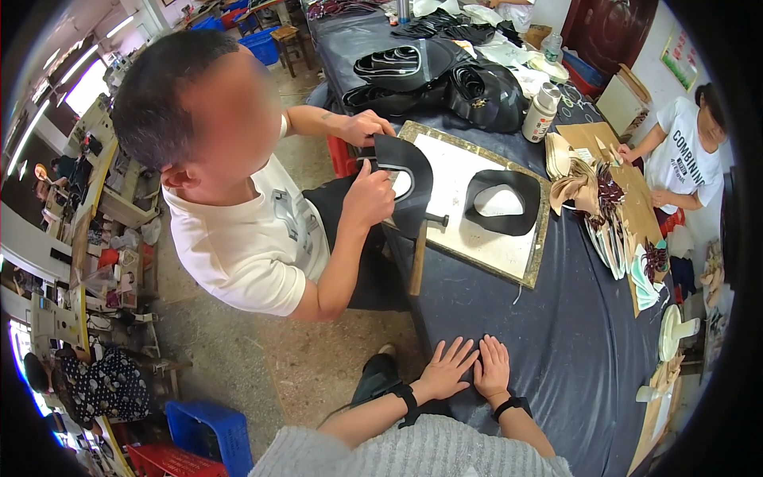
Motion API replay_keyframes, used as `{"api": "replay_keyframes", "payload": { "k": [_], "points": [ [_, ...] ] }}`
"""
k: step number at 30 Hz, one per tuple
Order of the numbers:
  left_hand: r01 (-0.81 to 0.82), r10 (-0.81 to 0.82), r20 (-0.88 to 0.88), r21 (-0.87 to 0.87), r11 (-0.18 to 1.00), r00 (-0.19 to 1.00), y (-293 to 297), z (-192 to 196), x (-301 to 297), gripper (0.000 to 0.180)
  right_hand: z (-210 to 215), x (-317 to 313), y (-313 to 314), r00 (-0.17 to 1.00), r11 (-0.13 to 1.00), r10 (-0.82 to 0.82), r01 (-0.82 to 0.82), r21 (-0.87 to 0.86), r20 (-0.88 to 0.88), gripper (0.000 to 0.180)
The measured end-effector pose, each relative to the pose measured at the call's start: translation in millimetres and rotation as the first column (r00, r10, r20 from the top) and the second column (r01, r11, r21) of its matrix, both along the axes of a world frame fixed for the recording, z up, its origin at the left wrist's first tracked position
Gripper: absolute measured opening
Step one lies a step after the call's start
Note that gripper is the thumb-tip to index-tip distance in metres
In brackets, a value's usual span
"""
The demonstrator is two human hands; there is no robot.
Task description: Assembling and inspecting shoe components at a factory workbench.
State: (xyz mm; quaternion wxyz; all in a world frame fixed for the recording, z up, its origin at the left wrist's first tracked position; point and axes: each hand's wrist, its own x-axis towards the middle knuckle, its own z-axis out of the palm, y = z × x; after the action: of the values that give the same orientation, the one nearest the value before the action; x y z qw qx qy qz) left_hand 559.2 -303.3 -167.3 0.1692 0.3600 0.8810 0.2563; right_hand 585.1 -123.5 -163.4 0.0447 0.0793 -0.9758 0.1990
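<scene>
My left hand (447, 370) lies flat on the dark table cover (556, 334), fingers stretched out and holding nothing. Beside it, close to touching, my right hand (492, 366) also rests flat with its fingers extended. Black bands circle both wrists. Beyond my hands, a person in a white T-shirt holds a curved black shoe-upper piece (413, 171) in both hands over a white board (457, 234). Another black piece with a white oval center (499, 200) lies on that board. A hammer (419, 258) with a wooden handle rests at the board's near left corner.
Black material in bundles (485, 87) is heaped at the far end, near a white bottle (541, 113). To the right, stacked tan and dark cut pieces (592, 187) lie on brown cardboard, by another person. A blue crate (211, 433) stands on the floor at lower left.
</scene>
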Motion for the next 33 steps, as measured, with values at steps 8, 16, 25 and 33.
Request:
{"api": "replay_keyframes", "payload": {
  "k": [8, 16, 25, 33],
  "points": [
    [0.021, -0.020, 0.021, -0.044, 0.999, 1.000, 1, 5, -3, 0.078, 0, 1, 3, 1.000, 1.000, -0.005, 0.005, -0.011, -0.003, 0.047],
    [0.028, -0.028, 0.001, -0.097, 0.995, 1.000, 2, 12, -6, 0.079, 4, -2, 2, 1.000, 0.999, -0.003, 0.004, -0.032, 0.023, 0.048],
    [0.015, -0.015, -0.064, -0.007, 1.000, 0.998, 0, 1, 0, 0.075, 4, 1, 1, 1.000, 1.000, -0.015, 0.015, -0.024, 0.014, 0.046],
    [0.024, -0.026, -0.057, -0.038, 0.999, 0.998, 1, 5, -3, 0.075, 4, 0, 1, 0.999, 1.000, -0.015, 0.015, -0.007, 0.031, 0.046]
  ]
}}
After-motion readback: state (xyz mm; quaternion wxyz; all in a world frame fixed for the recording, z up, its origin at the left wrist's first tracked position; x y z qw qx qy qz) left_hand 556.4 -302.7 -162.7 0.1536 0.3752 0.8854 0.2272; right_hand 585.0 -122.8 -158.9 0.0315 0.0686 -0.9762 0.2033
